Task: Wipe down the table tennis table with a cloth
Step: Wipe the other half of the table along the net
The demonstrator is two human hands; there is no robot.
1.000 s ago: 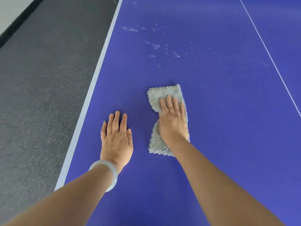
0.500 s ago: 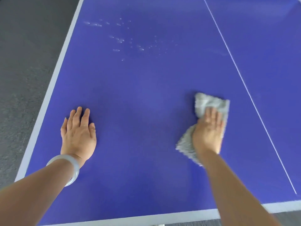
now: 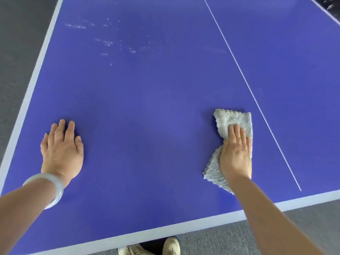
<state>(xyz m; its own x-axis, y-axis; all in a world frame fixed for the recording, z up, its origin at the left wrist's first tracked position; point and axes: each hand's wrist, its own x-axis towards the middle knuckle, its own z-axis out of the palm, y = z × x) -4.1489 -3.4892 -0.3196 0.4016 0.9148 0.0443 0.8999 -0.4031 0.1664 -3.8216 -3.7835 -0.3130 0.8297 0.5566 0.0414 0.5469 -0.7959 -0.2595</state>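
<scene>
A blue table tennis table [image 3: 147, 111] with white edge lines fills the view. A crumpled grey cloth [image 3: 230, 122] lies on it near the white centre line [image 3: 257, 103]. My right hand [image 3: 236, 153] presses flat on the cloth with straight fingers. My left hand [image 3: 61, 151] rests flat on the bare table near the left edge, a pale bangle on its wrist. White droplets or smears [image 3: 110, 43] speckle the far left part of the surface.
Grey carpet [image 3: 16, 52] borders the table on the left and along the near edge. Two pale shoes [image 3: 171, 245] show below the near white edge [image 3: 165, 230]. A dark object [image 3: 329, 4] sits at the far right corner.
My right hand slid the cloth to the right, from beside the left hand to near the centre line. The view swung right, so the near table edge and shoes now show.
</scene>
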